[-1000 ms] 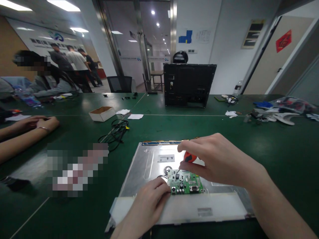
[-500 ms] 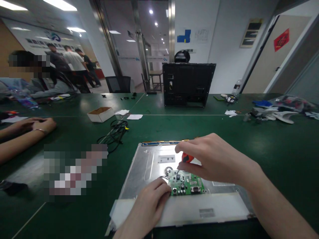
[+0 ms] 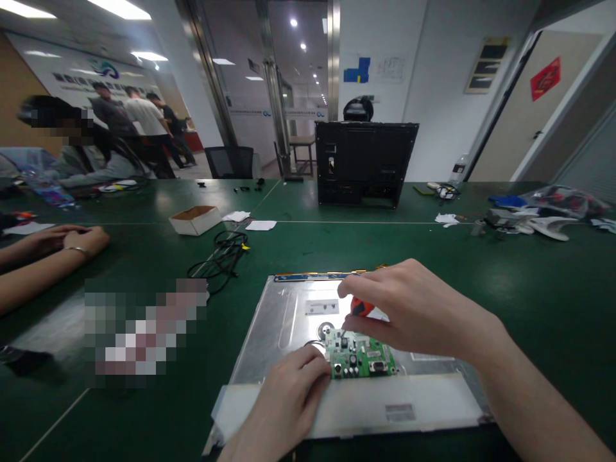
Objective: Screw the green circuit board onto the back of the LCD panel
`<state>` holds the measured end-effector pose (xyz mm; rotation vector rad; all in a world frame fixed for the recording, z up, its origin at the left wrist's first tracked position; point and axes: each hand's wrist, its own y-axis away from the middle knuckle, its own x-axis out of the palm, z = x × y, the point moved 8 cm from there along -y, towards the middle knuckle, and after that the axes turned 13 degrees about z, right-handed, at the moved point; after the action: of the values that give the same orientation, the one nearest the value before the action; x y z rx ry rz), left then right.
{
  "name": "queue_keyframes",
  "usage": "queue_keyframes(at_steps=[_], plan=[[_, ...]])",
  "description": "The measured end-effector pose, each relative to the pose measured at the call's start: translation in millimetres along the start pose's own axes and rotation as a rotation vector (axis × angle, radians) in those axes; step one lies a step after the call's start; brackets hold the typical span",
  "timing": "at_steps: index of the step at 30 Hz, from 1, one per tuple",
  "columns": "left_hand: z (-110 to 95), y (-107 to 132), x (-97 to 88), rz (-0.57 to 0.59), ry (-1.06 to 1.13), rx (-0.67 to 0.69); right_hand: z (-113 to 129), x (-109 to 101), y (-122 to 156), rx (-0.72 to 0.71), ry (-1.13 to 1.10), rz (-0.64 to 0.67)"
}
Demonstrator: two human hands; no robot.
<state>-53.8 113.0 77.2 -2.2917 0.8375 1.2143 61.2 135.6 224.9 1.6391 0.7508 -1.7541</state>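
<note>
A green circuit board lies on the silver metal back of a flat display panel. My right hand is closed around the red and black handle of a screwdriver, whose thin shaft points down at the board's upper left part. At the board's left edge, my left hand has its fingers drawn together against it, and the fingertips are partly hidden. Beside those fingers a dark wire shows. Along the panel's near side runs a whitish translucent strip.
A black monitor housing stands on the green table beyond the panel. To the left lie a coiled black cable, an open white box and a co-worker's forearms. Plastic bags and loose parts lie far right.
The view has shifted very slightly. Both hands, the screwdriver and the circuit board keep practically the same positions.
</note>
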Motion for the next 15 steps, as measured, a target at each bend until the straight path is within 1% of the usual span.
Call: queue_keyframes(at_steps=[15], plan=[[2.5,-1.0,0.4,-0.007,-0.012,-0.012,0.9,1.0,0.3,-0.006,0.016,0.002]])
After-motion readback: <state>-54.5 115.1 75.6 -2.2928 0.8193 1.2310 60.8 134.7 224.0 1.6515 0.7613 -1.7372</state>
